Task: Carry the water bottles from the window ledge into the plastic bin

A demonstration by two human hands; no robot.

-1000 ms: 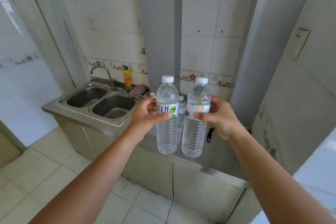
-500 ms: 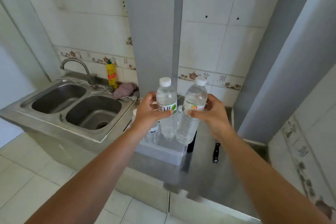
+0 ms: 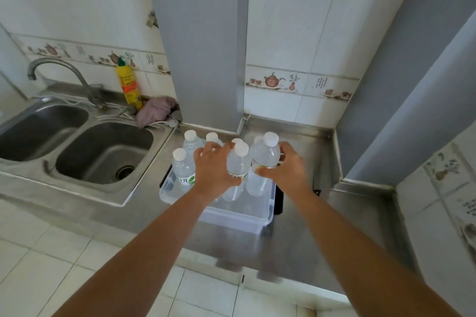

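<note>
Two water bottles (image 3: 238,170) are hanging upright inside the clear plastic bin (image 3: 233,210), its floor directly beneath. The left hand (image 3: 215,171) is gripping one, the right hand (image 3: 284,168) the other (image 3: 265,159).

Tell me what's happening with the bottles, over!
Left hand grips one bottle, right hand another bottle. Both over the plastic bin, not released. Other bottles standing inside crowd it.
</note>
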